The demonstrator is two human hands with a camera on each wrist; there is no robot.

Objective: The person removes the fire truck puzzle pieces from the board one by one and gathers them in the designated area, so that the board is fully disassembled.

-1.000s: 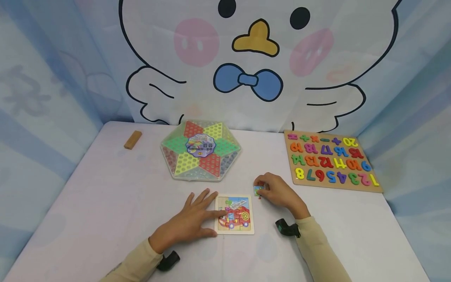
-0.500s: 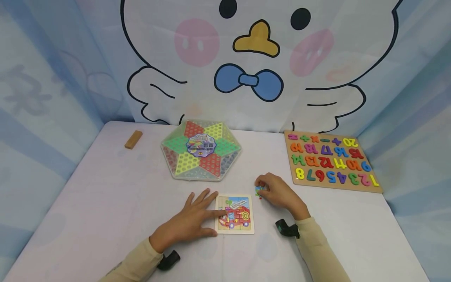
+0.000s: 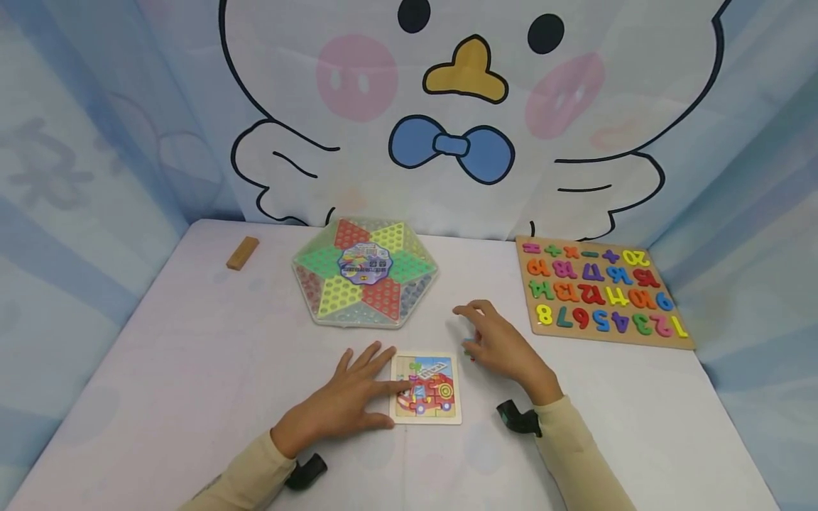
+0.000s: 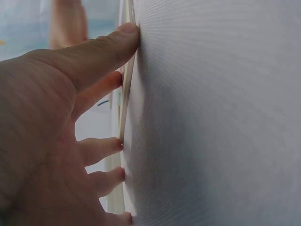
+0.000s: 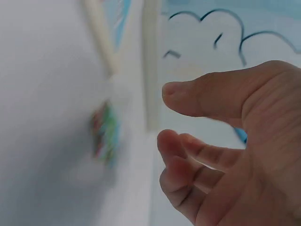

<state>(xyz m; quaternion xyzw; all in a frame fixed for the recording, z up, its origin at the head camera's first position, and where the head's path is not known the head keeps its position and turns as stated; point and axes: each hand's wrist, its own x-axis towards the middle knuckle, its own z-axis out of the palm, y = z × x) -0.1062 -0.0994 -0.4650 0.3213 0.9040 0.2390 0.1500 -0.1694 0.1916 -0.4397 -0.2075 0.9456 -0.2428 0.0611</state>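
Observation:
My left hand (image 3: 339,406) lies spread with its fingertips on the left side of a small framed jigsaw puzzle (image 3: 437,397) picturing a red fire engine. In the left wrist view the thumb (image 4: 110,49) and fingers touch the puzzle edge and the tabletop. To the right of the frame, my right hand (image 3: 508,351) hovers with thumb and fingers parted, holding nothing. Below it on the table lies a small green, blue and red puzzle piece or stack of pieces (image 5: 106,132), blurred in the right wrist view and mostly covered by the hand in the head view.
A hexagonal Chinese checkers box (image 3: 366,298) lies behind the puzzle. At the back right is a wooden number board (image 3: 601,339) with colourful numerals. A small wooden block (image 3: 242,253) sits at the far left of the white table (image 3: 192,369). Printed curtains surround the table.
My right hand has let go of the small puzzle piece or pieces, its fingers spreading and lifting away. The left hand and the framed puzzle have stayed put.

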